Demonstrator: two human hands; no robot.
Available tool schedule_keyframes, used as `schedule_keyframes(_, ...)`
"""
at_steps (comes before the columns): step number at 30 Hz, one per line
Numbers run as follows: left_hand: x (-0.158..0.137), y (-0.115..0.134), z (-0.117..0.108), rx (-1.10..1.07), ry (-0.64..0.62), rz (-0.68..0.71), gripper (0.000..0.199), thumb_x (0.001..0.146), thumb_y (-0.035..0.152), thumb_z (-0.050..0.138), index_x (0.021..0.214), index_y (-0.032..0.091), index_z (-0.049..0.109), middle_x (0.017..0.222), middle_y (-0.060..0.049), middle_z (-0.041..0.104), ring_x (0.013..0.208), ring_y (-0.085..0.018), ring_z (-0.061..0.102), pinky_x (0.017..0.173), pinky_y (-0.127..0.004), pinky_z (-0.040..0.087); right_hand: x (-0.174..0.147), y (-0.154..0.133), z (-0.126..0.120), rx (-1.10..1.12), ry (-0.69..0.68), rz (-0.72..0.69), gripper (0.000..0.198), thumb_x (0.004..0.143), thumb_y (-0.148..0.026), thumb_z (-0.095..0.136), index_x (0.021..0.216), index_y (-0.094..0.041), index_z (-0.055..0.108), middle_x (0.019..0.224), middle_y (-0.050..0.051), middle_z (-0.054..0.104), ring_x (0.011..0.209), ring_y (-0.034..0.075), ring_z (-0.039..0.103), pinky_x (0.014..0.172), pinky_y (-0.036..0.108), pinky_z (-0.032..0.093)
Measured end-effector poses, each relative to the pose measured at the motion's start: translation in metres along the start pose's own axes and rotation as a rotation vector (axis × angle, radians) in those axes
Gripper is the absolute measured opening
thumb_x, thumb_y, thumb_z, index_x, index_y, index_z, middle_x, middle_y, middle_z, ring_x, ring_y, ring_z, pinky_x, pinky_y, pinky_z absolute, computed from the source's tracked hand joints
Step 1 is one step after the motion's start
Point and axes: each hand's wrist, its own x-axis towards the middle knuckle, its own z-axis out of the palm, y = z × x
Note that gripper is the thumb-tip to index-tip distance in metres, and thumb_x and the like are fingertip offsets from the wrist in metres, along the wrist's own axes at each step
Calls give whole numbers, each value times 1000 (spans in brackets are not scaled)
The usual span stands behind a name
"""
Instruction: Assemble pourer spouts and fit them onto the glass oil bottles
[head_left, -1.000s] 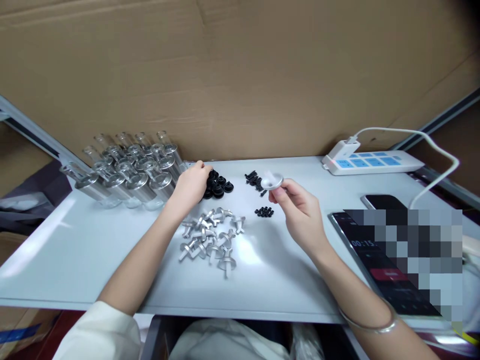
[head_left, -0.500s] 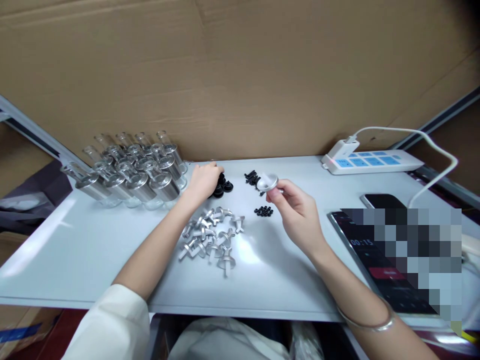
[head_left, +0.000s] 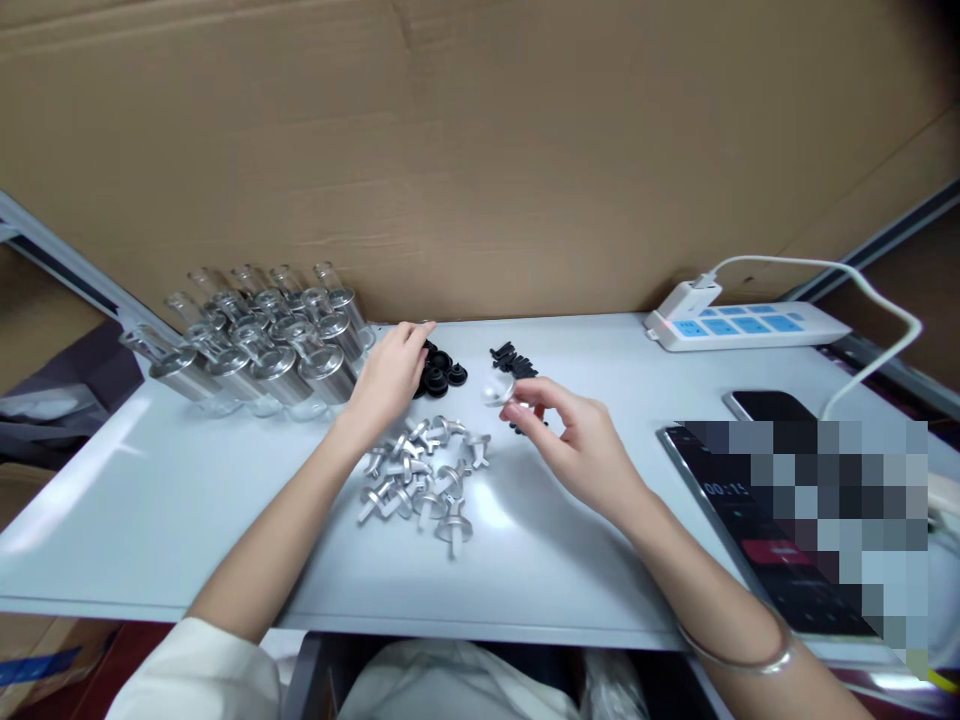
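Note:
My right hand (head_left: 574, 440) pinches a silver metal cap with a round flange (head_left: 498, 389) between thumb and fingers, raised above the table. Black round stoppers (head_left: 442, 375) lie in a heap at the back middle. My left hand (head_left: 391, 372) is at the left side of that heap, palm down with fingers curled. Its fingertips are hidden, so anything held there does not show. Several matching silver flanged pieces with stems (head_left: 424, 470) lie loosely in front of the stoppers. Small black rods (head_left: 514, 360) lie behind my right hand, which partly covers some small black rings (head_left: 529, 427).
Rows of glass bottles with metal bands (head_left: 277, 365) stand at the left. A white power strip (head_left: 750, 325) with a charger and cable sits at the back right. Two phones, one larger (head_left: 727, 520), lie at the right. A cardboard wall (head_left: 480, 160) rises behind the table (head_left: 225, 510).
My left hand has shifted a little left and toward me, uncovering more of the black stoppers. My right hand has brought the silver cap left and slightly lower, tilting it.

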Motion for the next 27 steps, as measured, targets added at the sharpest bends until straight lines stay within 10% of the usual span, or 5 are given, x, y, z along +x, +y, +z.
schedule_keyframes(6,-49,-4,-11,-269,306,12,22,94,20,39,102,17,59,90,-6,66,86,-17,61,80,-30,49,-3,4,14,-235,-306,-196,15,89,-22,55,98,-18,66,80,6,72,68,17,64,65,29,48)
schedule_keyframes(13,-71,-11,-8,-283,372,80,19,91,16,41,96,17,60,80,-4,67,74,-16,61,71,-30,49,-8,4,31,-287,-446,-186,21,91,-18,51,104,-16,67,88,10,71,82,22,66,73,37,53)
schedule_keyframes(27,-73,-9,-7,-327,362,161,22,90,13,40,96,17,61,74,-5,66,70,-16,60,68,-31,50,-10,19,32,-304,-228,-97,28,92,-20,43,115,-20,59,103,11,61,86,22,65,76,40,55)
